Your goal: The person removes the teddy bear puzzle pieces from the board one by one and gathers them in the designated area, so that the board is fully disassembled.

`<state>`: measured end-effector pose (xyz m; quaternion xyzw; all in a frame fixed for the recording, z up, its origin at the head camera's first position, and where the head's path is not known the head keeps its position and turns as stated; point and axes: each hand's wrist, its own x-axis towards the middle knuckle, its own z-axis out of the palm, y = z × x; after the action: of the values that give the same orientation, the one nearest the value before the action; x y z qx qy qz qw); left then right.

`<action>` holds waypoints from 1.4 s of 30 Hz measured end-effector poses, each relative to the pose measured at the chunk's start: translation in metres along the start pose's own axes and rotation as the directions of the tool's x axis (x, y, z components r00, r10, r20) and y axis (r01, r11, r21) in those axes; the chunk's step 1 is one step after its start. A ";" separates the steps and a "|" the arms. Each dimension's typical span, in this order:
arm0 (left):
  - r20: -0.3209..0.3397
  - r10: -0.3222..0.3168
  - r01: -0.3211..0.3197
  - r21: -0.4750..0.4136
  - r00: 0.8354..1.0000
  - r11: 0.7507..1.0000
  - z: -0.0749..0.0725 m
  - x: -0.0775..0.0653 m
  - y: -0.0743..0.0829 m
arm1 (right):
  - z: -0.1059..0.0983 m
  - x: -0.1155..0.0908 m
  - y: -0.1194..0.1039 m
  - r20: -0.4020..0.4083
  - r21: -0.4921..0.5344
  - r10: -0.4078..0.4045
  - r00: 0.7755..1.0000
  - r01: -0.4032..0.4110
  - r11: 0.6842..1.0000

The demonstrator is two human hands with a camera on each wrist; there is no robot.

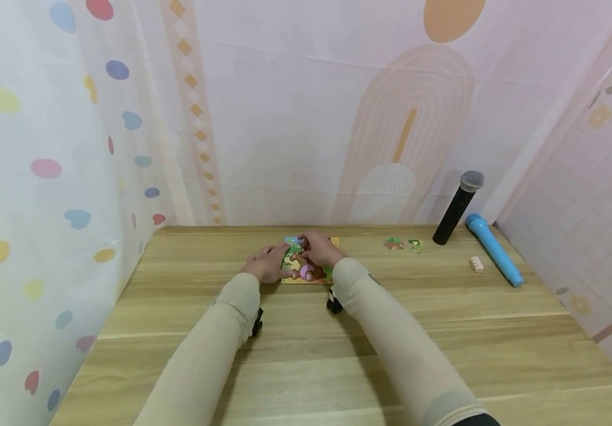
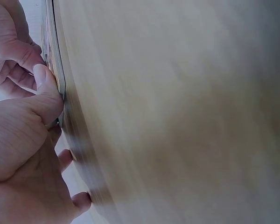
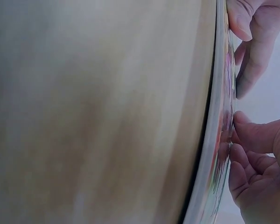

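A flat jigsaw puzzle with a cartoon bear lies on the wooden table, between both hands. My left hand is at its left side; fingers are spread on the far side and the thumb rests on its near edge. Over the puzzle's upper middle is my right hand. Its bent thumb and fingertips pinch a brown puzzle piece at the board's surface, mostly hidden by the fingers. The board's thin edge shows side-on in the right wrist view.
Loose puzzle pieces, one brown and one green, lie to the right. Further right are a black microphone standing tilted, a blue microphone and a small pale pink block. A patterned curtain hangs behind the table.
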<state>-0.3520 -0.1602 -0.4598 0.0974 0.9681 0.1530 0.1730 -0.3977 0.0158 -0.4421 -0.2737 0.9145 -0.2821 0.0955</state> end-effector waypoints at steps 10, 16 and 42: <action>0.001 -0.001 0.001 0.010 1.000 1.000 0.000 0.000 0.001 | 0.002 0.003 0.002 0.015 0.029 0.019 1.000 -0.020 0.999; 0.005 -0.009 0.009 -0.002 1.000 1.000 0.000 0.000 0.001 | 0.002 0.002 -0.001 0.011 0.042 0.036 0.999 -0.036 0.998; 0.002 -0.018 0.018 -0.014 1.000 1.000 0.002 0.004 0.000 | 0.007 0.003 -0.004 -0.053 0.060 0.118 0.992 -0.115 0.992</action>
<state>-0.3550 -0.1592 -0.4624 0.0875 0.9677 0.1583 0.1757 -0.3964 0.0087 -0.4456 -0.2091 0.9229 -0.3096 0.0937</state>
